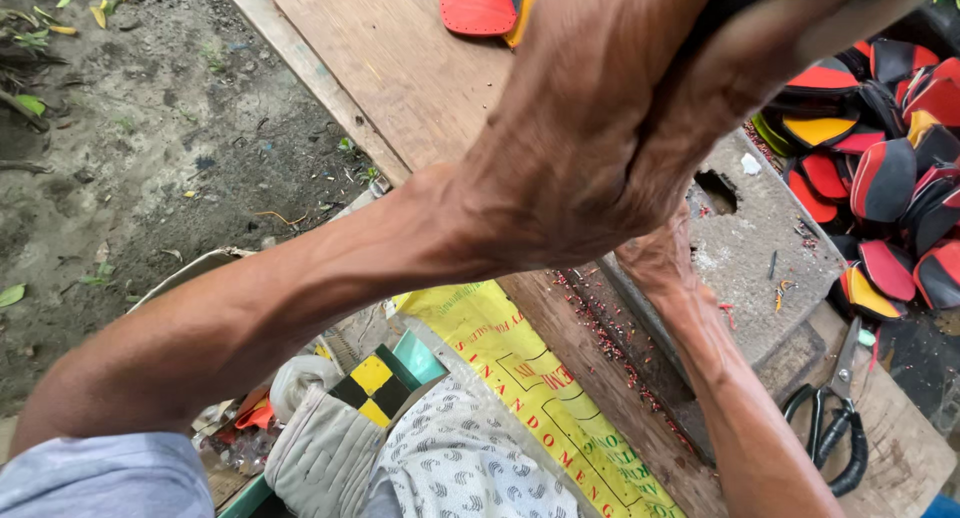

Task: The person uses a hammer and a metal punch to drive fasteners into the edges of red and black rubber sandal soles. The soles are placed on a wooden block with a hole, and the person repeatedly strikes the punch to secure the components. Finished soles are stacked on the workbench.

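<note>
My left hand [600, 128] is raised close to the camera and fills the middle of the view. Its fingers are closed around a dark object [745, 3] at the top edge, and I cannot tell what that object is. My right forearm reaches up from the lower right. My right hand [662, 258] is mostly hidden behind the left hand, just over the near edge of a grey stone block [765, 233]; only its wrist side shows. A pile of red, black and yellow cut pieces [890, 158] lies to the right of the block.
The block sits on a wooden bench [400, 58] strewn with red shavings. Black-handled scissors [835, 423] lie at the lower right. A red oval piece [480, 3] lies at the top. A yellow printed sack [520, 378] and cloth cover my lap. Dirt ground [150, 128] lies left.
</note>
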